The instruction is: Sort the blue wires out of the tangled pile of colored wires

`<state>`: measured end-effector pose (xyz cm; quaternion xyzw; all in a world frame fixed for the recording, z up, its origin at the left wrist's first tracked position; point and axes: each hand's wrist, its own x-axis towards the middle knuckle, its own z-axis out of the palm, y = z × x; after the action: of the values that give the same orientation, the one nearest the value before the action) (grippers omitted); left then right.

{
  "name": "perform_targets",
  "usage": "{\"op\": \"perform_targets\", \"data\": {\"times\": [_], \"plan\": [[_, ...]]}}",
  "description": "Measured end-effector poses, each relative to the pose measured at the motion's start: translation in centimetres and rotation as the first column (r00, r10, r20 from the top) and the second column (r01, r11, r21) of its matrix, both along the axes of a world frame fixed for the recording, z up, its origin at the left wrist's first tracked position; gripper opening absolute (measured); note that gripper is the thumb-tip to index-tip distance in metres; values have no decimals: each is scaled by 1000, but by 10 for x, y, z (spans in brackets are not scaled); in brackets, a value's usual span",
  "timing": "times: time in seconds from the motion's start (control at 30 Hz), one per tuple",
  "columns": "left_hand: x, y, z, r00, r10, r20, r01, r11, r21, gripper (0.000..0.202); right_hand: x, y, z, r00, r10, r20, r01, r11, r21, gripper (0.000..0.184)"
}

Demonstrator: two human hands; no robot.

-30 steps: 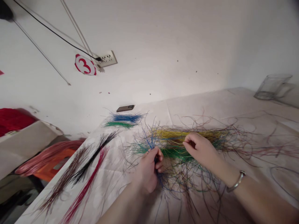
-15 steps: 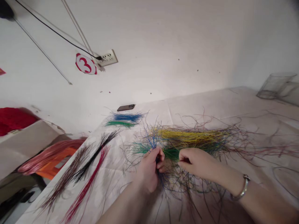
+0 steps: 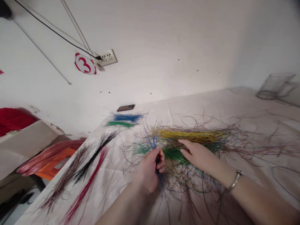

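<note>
A tangled heap of thin coloured wires (image 3: 199, 137), yellow, green, blue and dark, lies across the white cloth-covered table (image 3: 211, 103). My left hand (image 3: 150, 170) is closed around a small bunch of blue wires (image 3: 152, 140) that fans out above my fingers. My right hand (image 3: 197, 154) rests on the green part of the heap just right of the left hand, fingers stretched out towards the yellow strands. A metal bangle (image 3: 235, 181) circles my right wrist.
Sorted bundles lie to the left: blue and green wires (image 3: 124, 120), black wires (image 3: 98, 153), red wires (image 3: 86, 187), brown wires (image 3: 67, 175). A dark phone (image 3: 126, 107) lies near the wall. A clear container (image 3: 273, 86) stands far right. An orange stool (image 3: 50, 167) holds pink wires.
My right hand went from pinching in the yellow strands, drew back towards the left hand, and now lies with fingers extended on the green wires. The left hand stayed put.
</note>
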<state>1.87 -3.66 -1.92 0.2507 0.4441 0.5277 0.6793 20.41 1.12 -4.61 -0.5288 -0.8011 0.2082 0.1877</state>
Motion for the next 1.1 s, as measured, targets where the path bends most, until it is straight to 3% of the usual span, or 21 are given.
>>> {"op": "perform_targets", "data": {"times": [0.27, 0.43, 0.57, 0.7, 0.93, 1.0, 1.1], "plan": [[1, 1, 0, 1000, -6, -7, 6, 1000, 3, 23, 1, 4, -2, 996, 19, -92, -18, 1000, 12, 16], [2, -1, 3, 1000, 2, -9, -2, 1000, -6, 22, 1, 6, -2, 973, -5, -231, 20, 998, 62, 16], [1, -1, 3, 1000, 2, 8, -2, 1000, -20, 24, 0, 0, 7, 946, 9, -324, 45, 986, 159, 13], [1, -2, 3, 999, -35, 4, 35, 999, -23, 23, -3, -13, 20, 921, 181, -346, -89, 960, 265, 13], [0, -3, -1, 996, -84, -11, 85, 996, 28, 29, -16, -33, 26, 878, 462, -127, -416, 867, 274, 18], [0, -2, -2, 997, -78, -12, 78, 996, 41, 26, -18, -34, 27, 866, 489, -105, -449, 852, 271, 20], [-1, -1, -2, 995, -89, -32, 91, 995, 51, 32, -18, -36, 27, 881, 445, -162, -388, 874, 292, 19]]}}
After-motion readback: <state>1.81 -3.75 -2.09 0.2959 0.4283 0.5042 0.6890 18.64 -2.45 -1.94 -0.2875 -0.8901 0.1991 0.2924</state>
